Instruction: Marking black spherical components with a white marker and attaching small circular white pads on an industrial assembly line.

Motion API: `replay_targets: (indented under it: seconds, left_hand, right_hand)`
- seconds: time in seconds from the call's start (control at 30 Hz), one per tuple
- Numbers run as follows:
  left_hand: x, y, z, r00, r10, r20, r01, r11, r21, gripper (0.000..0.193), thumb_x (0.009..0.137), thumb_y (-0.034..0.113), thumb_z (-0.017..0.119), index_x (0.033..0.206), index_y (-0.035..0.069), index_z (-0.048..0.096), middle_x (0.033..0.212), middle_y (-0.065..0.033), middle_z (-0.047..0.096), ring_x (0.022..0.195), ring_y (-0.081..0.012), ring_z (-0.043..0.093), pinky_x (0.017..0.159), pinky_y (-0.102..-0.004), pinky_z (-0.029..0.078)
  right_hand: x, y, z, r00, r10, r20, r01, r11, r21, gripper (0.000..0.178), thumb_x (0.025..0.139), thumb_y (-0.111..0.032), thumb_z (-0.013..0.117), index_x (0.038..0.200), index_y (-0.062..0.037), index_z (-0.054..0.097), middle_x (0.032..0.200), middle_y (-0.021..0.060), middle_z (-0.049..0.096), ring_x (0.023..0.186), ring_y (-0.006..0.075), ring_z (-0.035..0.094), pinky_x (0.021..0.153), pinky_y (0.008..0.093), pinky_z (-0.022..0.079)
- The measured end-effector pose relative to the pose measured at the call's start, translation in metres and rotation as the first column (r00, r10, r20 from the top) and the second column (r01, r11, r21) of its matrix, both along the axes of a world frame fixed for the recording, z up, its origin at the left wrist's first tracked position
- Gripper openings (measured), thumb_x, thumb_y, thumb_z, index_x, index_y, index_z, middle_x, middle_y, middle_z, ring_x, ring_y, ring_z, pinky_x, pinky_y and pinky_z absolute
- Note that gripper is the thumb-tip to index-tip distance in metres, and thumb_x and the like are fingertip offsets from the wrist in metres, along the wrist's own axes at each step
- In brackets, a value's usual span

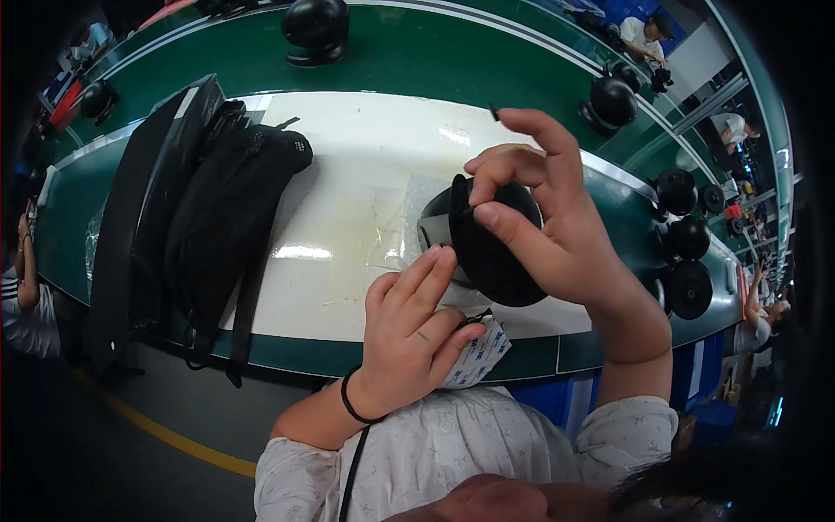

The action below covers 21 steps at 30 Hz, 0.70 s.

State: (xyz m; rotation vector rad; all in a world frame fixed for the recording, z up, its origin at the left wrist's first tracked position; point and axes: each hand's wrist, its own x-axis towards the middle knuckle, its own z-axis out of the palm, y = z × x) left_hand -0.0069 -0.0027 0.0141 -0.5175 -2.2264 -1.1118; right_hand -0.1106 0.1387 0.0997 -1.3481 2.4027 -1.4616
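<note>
A black rounded shell, helmet-like in shape (500, 265), sits before me, with a smooth grey patch (435, 230) on its left side. Two fingertips of my left hand (409, 326) press against the lower edge of that patch. The thumb and forefinger of the same hand pinch a white sheet with blue print (480, 358), a short black strip showing at its top. My right hand (548, 204) is over the shell, thumb and a finger closed together at its upper rim; what they grip is hidden. On its raised forefinger's tip sits a small black piece (494, 112).
A black bag with straps (230, 209) and a long black case (143, 217) lie left on the white mat (313, 296). Black rounded units stand on the green bench beyond (315, 30) and to the right (687, 237). Other people work around the edges.
</note>
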Motion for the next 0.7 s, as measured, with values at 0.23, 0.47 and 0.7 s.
replay_targets:
  seconds: [0.23,0.47,0.7]
  left_hand:
    - [-0.001,0.000,0.001,1.000,0.001,0.006,-0.001,1.000,-0.001,0.020,0.069,0.019,0.068,0.072,0.004,0.057,0.124,-0.0194,0.046,0.114,-0.0301,0.045,0.083,-0.0373,0.034]
    - [-0.001,0.000,0.002,1.000,0.007,-0.007,-0.007,0.999,-0.033,0.019,0.068,0.019,0.069,0.072,0.004,0.057,0.123,-0.0192,0.047,0.113,-0.0296,0.046,0.082,-0.0372,0.034]
    - [-0.002,0.003,-0.005,1.000,-0.007,-0.030,0.006,0.999,-0.032,0.020,0.067,0.019,0.070,0.070,0.004,0.058,0.124,-0.0211,0.046,0.112,-0.0319,0.045,0.084,-0.0379,0.033]
  right_hand:
    - [0.001,-0.006,-0.004,0.950,-0.068,-0.304,0.118,0.982,0.148,0.059,0.075,0.005,0.055,0.125,-0.0050,0.024,0.085,0.0065,0.055,0.093,0.0211,0.055,0.087,0.0354,0.036]
    - [0.021,0.006,0.024,0.831,0.032,-0.555,0.204,0.912,0.357,0.039,0.069,-0.001,0.062,0.106,-0.0099,0.054,0.103,0.0088,0.060,0.106,0.0214,0.052,0.091,0.0421,0.026]
    - [-0.028,0.071,-0.004,0.934,-0.356,-0.023,0.352,0.929,-0.113,0.010,0.079,-0.015,0.060,0.086,-0.0070,0.058,0.117,0.0110,0.045,0.112,0.0233,0.040,0.092,0.0340,0.031]
